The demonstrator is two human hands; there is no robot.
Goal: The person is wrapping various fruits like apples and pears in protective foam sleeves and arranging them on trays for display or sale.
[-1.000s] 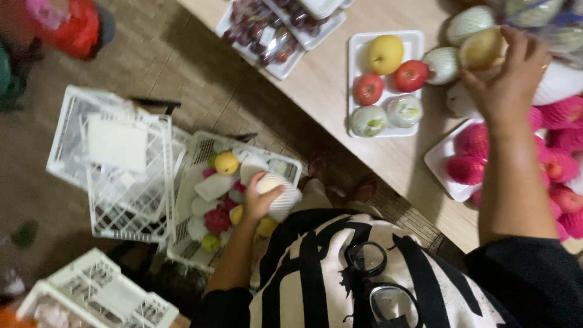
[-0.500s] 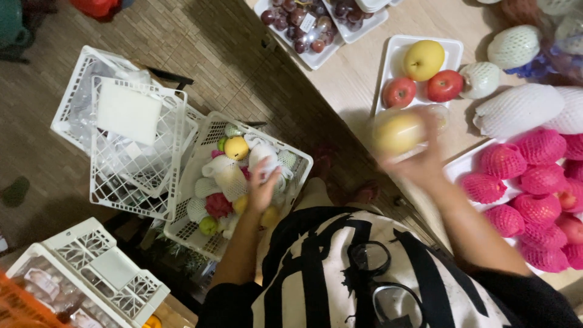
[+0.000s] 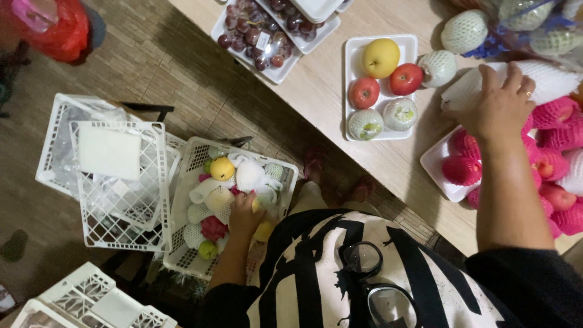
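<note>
Two hands work apart: our left hand (image 3: 244, 212) digs into the basket (image 3: 182, 182) of netted fruit, fingers curled, grip unclear; our right hand (image 3: 498, 106) lies spread on white foam netting (image 3: 546, 79) on the surface (image 3: 328, 91). Sorting underway; next, a firm grasp.

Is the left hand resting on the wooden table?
No, the left hand reaches down into the white basket of fruit on the floor, beside the table.

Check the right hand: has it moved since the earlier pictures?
Yes. The right hand left the table edge below the white fruit tray and now rests farther in, right of that tray, on white foam netting.
</note>
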